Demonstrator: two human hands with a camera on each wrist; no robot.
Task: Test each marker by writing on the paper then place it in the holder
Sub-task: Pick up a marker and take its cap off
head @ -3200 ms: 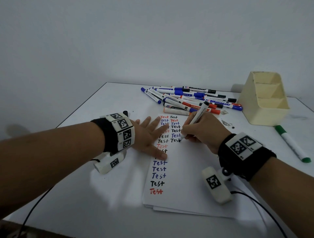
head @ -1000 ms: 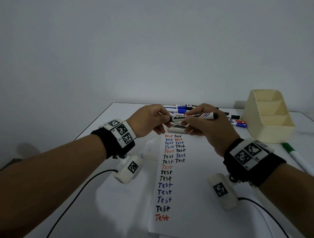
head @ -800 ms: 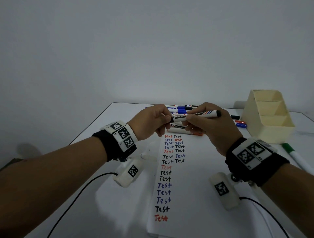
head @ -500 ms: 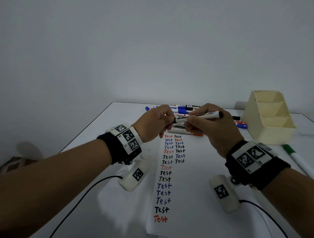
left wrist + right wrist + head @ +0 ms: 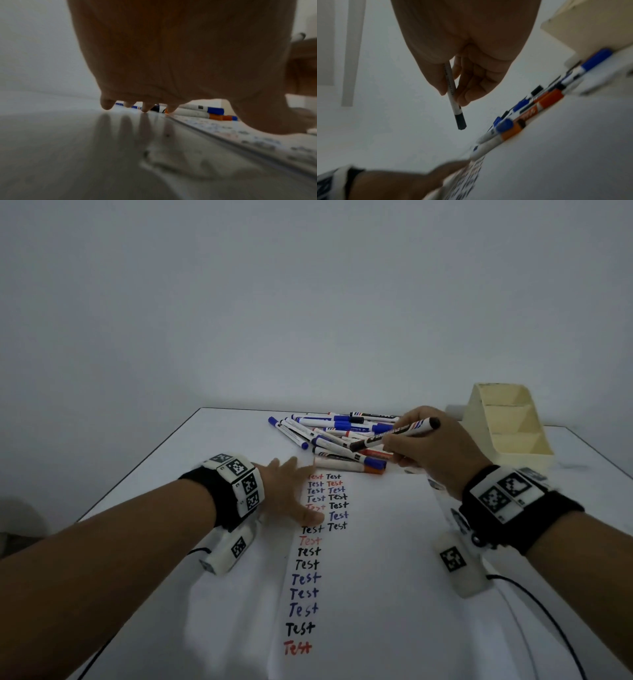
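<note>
Head view: my right hand (image 5: pixel 435 450) pinches a capped black marker (image 5: pixel 394 434) in curled fingers, lifted off the table (image 5: pixel 164 474) above the far end of the paper (image 5: pixel 383 577). The marker lies nearly level, its capped end pointing left over the marker pile (image 5: pixel 335 436). My left hand (image 5: pixel 287 491) lies flat with fingers spread, thumb on the paper's left edge among the two columns of "Test" words (image 5: pixel 318 529), the other fingers reaching toward the pile. The cream holder (image 5: pixel 513 436) stands far right, just beyond my right hand, its three compartments showing nothing inside. A band with square tags wraps each wrist.

Left wrist view: the left hand (image 5: pixel 180 60) fills the top, fingertips (image 5: pixel 145 108) straight and touching the table just beside the paper (image 5: pixel 240 135). Behind them lie the pile's markers (image 5: pixel 197 112), blue and orange caps showing. The picture is soft.

Right wrist view: the right hand (image 5: pixel 465 54) holds the marker (image 5: pixel 453 94) between thumb and curled fingers, black cap pointing away. The pile (image 5: pixel 530 108) runs diagonally at right, with the holder (image 5: pixel 590 27) at the upper right corner. The left hand (image 5: pixel 399 184) shows at the bottom, blurred.
</note>
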